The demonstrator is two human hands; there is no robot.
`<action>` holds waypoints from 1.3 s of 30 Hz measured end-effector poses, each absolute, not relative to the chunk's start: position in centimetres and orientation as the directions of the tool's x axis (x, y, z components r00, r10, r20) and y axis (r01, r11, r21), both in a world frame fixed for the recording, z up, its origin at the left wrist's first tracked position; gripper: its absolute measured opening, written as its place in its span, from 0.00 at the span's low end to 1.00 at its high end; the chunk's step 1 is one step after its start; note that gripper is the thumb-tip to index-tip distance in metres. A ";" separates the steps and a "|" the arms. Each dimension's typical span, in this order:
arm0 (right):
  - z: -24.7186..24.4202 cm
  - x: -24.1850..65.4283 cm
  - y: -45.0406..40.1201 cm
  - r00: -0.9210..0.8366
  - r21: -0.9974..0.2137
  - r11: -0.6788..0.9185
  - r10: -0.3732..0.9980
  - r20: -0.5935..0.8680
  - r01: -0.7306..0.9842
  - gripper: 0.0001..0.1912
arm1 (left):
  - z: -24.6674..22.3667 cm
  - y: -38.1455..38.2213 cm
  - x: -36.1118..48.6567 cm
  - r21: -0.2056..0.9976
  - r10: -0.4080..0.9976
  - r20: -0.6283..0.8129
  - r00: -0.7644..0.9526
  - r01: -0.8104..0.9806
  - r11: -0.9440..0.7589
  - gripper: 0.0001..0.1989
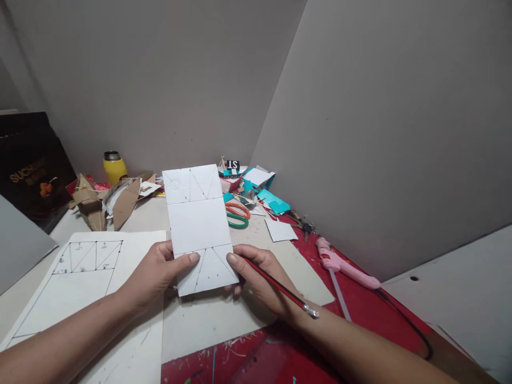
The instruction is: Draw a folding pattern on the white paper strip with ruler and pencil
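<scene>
Between my two hands a white card (200, 224) is held up, tilted toward me, with pencil lines ruled across it and slanted lines at both ends. My left hand (162, 272) pinches its lower left edge, thumb on the front. My right hand (260, 277) grips the lower right edge, and a red and black pencil (280, 288) rests in the same hand, its metal-capped end pointing down right. The pencil's other end is hidden behind the hand and card. Left of the card, under my left forearm, lies a large paper sheet (132, 256) with a similar drawn pattern and handwritten marks.
Scissors (239, 220) with orange and green handles lie behind the card. A pink glue gun (348, 269) with its cord sits at right on the red cover. Cardboard scraps (128, 205), a yellow bottle (114, 170), turquoise pieces (274, 201) and a dark box (34, 165) line the back.
</scene>
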State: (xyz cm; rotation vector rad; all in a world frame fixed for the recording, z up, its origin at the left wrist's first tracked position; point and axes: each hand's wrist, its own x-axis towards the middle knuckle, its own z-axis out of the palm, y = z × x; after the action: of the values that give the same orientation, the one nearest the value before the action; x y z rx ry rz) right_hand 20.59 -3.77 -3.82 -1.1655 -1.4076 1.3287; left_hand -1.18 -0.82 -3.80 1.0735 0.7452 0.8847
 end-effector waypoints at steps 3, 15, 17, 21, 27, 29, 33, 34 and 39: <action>-4.0 20.6 -3.7 -0.213 -0.998 -0.012 0.977 -0.025 0.061 0.24 | -4.0 -0.8 -1.3 0.948 0.878 -0.099 0.467 -0.223 0.226 0.18; -4.2 20.8 -3.5 -0.216 -0.997 -0.029 0.975 -0.044 0.075 0.22 | -3.8 -0.8 -1.4 0.948 0.877 -0.109 0.469 -0.215 0.233 0.17; -4.3 20.8 -3.5 -0.218 -0.997 -0.031 0.975 -0.046 0.072 0.22 | -3.8 -0.8 -1.5 0.949 0.878 -0.107 0.467 -0.215 0.230 0.16; -4.4 20.9 -3.5 -0.217 -0.998 -0.032 0.975 -0.045 0.061 0.22 | -3.8 -0.7 -1.5 0.950 0.877 -0.108 0.468 -0.212 0.230 0.16; -4.0 20.7 -3.7 -0.208 -0.998 -0.044 0.977 -0.052 0.046 0.22 | -3.7 -0.8 -1.2 0.938 0.868 -0.126 0.481 -0.228 0.262 0.16; -3.9 20.6 -3.8 -0.201 -0.998 -0.044 0.978 -0.051 0.042 0.22 | -3.7 -0.8 -1.2 0.933 0.866 -0.132 0.482 -0.236 0.273 0.16; -4.0 20.6 -3.8 -0.203 -0.999 -0.032 0.978 -0.040 0.044 0.22 | -3.7 -0.7 -1.2 0.927 0.861 -0.136 0.490 -0.244 0.285 0.16; -4.0 20.6 -3.7 -0.206 -0.998 -0.030 0.978 -0.039 0.047 0.22 | -3.7 -0.7 -1.2 0.926 0.858 -0.136 0.495 -0.244 0.287 0.16; -4.3 20.7 -3.8 -0.205 -0.998 -0.035 0.978 -0.045 0.053 0.21 | -3.9 -0.9 -1.2 0.922 0.822 -0.141 0.551 -0.231 0.312 0.17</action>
State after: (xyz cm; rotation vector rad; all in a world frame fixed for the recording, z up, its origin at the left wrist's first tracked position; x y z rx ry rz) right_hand 20.68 -3.76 -4.26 -1.1707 -1.3792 1.3682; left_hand -1.19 -0.86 -3.93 1.0249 0.6911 0.7726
